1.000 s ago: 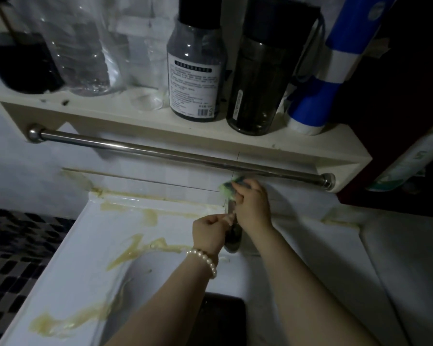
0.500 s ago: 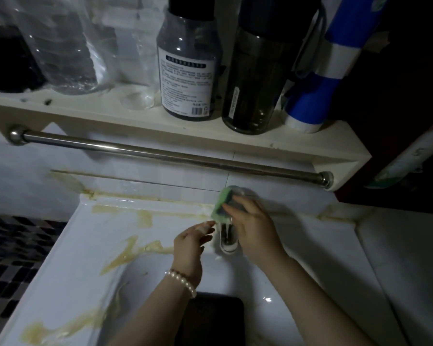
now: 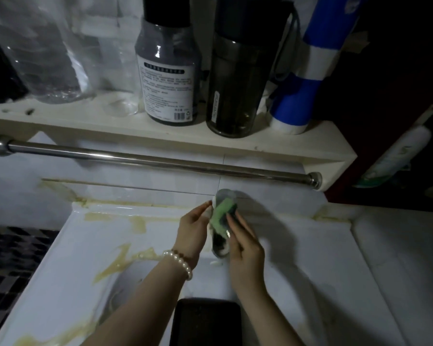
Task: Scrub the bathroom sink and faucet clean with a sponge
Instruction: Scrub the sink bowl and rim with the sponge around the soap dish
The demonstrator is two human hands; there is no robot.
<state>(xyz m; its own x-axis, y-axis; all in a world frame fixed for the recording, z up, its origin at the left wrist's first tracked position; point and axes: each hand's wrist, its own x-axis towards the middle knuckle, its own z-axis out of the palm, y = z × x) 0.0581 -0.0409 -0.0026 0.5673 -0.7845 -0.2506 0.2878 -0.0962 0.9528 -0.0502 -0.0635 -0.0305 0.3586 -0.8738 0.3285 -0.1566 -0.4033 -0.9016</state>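
Sink (image 3: 298,258), stained yellow along its left rim; faucet (image 3: 221,245) at its back; sponge (image 3: 221,217), pressed on the faucet by right hand (image 3: 245,248), left hand (image 3: 193,233) loose beside: firm short strokes would suit.

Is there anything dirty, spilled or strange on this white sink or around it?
Yes. Yellowish-brown stains streak the left side of the white sink, and more run along its back edge at the tiled wall. White foam clings to the chrome faucet, where the right hand rubs the green sponge.
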